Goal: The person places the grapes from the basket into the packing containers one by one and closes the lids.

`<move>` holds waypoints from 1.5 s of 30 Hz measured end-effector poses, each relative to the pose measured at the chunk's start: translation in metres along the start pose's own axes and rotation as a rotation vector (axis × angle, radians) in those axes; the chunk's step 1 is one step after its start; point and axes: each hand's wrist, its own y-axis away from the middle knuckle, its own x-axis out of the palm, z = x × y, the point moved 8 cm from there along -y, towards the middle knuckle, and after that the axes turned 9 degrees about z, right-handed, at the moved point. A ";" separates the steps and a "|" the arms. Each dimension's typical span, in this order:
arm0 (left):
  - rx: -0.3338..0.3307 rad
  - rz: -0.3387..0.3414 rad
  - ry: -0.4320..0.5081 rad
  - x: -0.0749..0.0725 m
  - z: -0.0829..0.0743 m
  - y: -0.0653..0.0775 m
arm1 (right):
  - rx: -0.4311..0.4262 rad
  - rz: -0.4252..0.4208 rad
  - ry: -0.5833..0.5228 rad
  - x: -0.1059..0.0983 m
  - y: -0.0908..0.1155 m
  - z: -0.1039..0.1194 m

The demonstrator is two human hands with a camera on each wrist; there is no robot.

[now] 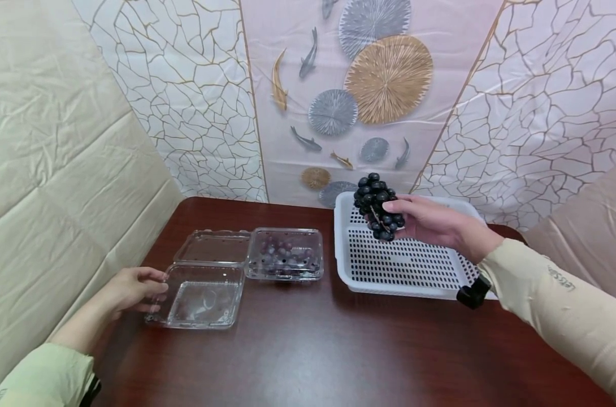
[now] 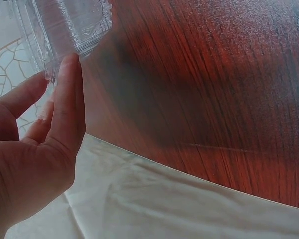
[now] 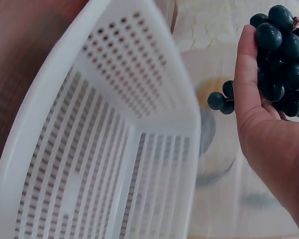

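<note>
A bunch of dark grapes (image 1: 373,202) is held up over the left part of a white perforated basket (image 1: 342,254). My right hand (image 1: 435,223) grips the bunch, thumb across its front; in the right wrist view the grapes (image 3: 284,55) hang beyond the fingers. At the left, my left hand (image 1: 135,291) pinches the edge of an open clear plastic clamshell box (image 1: 206,302) between thumb and fingers. The left wrist view shows the fingertips at the corner of the clear box (image 2: 72,25). Its lid lies folded back behind it.
A second clear clamshell box (image 1: 285,254), closed, with reddish-purple grapes inside, stands between the open box and the basket. Everything rests on a dark red-brown wooden table (image 1: 298,339). Patterned cloth (image 1: 333,68) hangs behind it, and beige cloth (image 1: 59,141) borders the left side.
</note>
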 end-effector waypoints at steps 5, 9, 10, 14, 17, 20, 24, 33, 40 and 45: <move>-0.004 -0.007 0.002 -0.001 0.002 -0.001 | -0.011 0.080 -0.038 0.027 -0.019 0.004; -0.005 -0.011 0.005 -0.002 0.002 -0.002 | -0.020 0.140 -0.046 0.048 -0.035 0.005; -0.006 -0.011 0.005 -0.002 0.002 -0.002 | -0.021 0.151 -0.046 0.053 -0.039 0.005; -0.008 -0.010 0.011 -0.002 0.002 -0.001 | -0.017 0.179 -0.048 0.071 -0.056 0.004; -0.007 -0.010 0.013 -0.002 0.001 -0.001 | 0.005 0.174 -0.047 0.084 -0.067 0.002; -0.006 -0.010 0.011 -0.002 0.000 -0.001 | 0.038 0.175 -0.013 0.096 -0.078 -0.001; -0.007 -0.011 0.009 -0.002 0.000 -0.002 | 0.085 0.192 0.066 0.113 -0.093 -0.006; -0.013 -0.014 0.013 -0.002 0.002 -0.002 | 0.162 0.297 0.204 0.159 -0.131 -0.031; -0.016 -0.015 0.016 -0.002 0.002 -0.002 | 0.215 0.405 0.244 0.196 -0.151 -0.055; -0.014 -0.010 0.014 -0.003 0.002 -0.003 | 0.239 0.451 0.317 0.218 -0.165 -0.068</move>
